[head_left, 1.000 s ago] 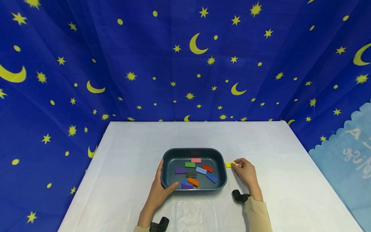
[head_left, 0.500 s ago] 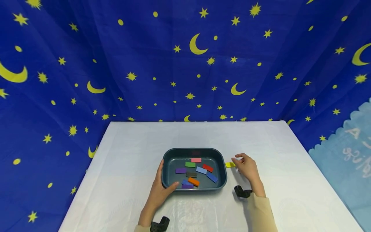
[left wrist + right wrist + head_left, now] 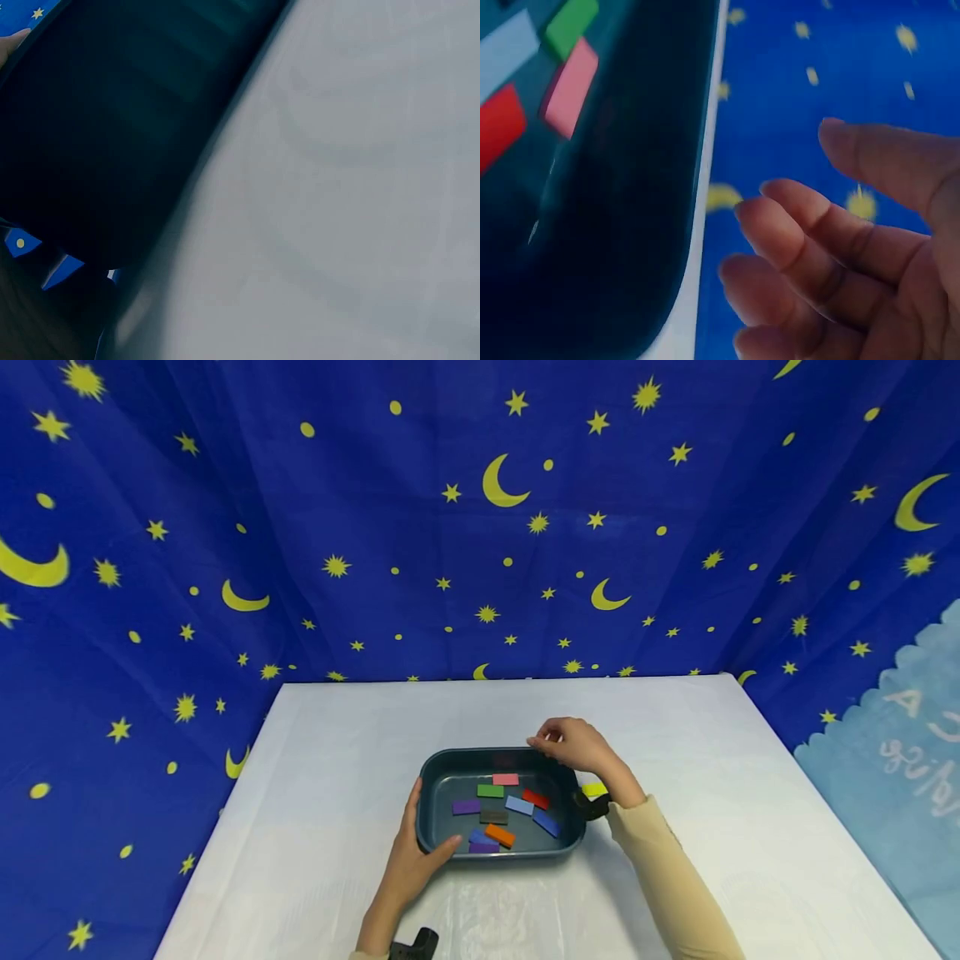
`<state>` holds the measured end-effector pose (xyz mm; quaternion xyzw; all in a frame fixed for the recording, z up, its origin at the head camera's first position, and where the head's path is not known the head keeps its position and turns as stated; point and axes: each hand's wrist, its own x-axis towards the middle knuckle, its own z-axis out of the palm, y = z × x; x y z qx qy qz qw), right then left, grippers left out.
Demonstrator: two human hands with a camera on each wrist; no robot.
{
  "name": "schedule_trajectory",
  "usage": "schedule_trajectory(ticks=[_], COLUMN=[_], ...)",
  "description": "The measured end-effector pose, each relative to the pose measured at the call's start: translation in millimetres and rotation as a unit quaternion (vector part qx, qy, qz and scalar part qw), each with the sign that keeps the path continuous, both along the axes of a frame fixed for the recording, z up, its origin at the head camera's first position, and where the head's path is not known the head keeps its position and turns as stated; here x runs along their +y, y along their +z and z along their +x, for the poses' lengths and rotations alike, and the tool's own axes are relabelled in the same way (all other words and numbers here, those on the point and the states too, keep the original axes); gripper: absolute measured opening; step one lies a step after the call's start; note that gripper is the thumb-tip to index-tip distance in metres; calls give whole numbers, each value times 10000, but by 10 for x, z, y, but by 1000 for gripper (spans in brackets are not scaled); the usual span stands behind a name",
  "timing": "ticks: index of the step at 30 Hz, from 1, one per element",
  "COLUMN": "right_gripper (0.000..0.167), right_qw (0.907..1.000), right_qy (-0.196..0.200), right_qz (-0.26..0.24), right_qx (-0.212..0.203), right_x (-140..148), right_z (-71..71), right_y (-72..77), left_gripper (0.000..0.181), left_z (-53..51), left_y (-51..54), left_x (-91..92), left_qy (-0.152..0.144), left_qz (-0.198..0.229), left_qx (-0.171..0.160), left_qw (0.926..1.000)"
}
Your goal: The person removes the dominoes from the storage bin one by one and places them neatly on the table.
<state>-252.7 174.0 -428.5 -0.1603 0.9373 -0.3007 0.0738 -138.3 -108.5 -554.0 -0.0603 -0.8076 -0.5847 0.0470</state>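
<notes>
A dark teal rectangular tray [image 3: 501, 857] stands on the table, with several coloured flat blocks lying scattered inside. My left hand [image 3: 408, 858] holds its left end, the thumb over the front rim and the fingers along the outer side. Over the tray's far right corner hovers my right hand [image 3: 576, 747], fingers loosely bent, holding nothing. The right wrist view shows a gap between thumb and fingertips, beside the rim. A yellow block [image 3: 594, 789] lies on the table right of the tray, partly hidden by the right wrist. Pink [image 3: 506, 779] and red [image 3: 536, 799] blocks are nearest that hand.
White sheeting covers the table [image 3: 337, 760]. Blue cloth [image 3: 420, 527] with yellow moons and stars hangs behind and at the sides. At the right is a light blue panel [image 3: 900, 752] with white lettering. Each wrist wears a black camera, the right one [image 3: 591, 804] near the tray.
My right hand has let go of the yellow block and moved left and away, to above the tray's far right corner. My left hand stays on the tray.
</notes>
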Motion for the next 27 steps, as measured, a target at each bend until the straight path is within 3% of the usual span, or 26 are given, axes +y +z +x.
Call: schedule_trajectory(ticks=[5, 11, 16, 21, 23, 27], right_gripper=[26, 20, 19, 20, 20, 21], right_qw=[9929, 9733, 9660, 9672, 9682, 9697], right_qy=[1077, 1896, 1946, 1840, 1813, 1782], right_qz=[471, 1186, 1509, 1564, 1562, 1553], right_qx=[-202, -514, -791, -792, -728, -625], right_x=[-427, -807, -970, -1031, -1044, -1060], right_z=[-56, -43, -35, -26, -27, -31], right_y=[-9, -230, -385, -480, -505, -535], left_gripper=[98, 96, 96, 94, 94, 95], left_z=[6, 9, 23, 107, 123, 81], left_y=[-3, -27, 23, 296, 359, 252], left_x=[-18, -23, -7, 24, 26, 10], left_qy=[31, 7, -7, -113, -111, -68], left_qz=[99, 196, 187, 198, 153, 123], left_qx=[1, -36, -134, -210, -173, -188], left_qw=[9999, 9998, 9997, 9995, 9997, 9997])
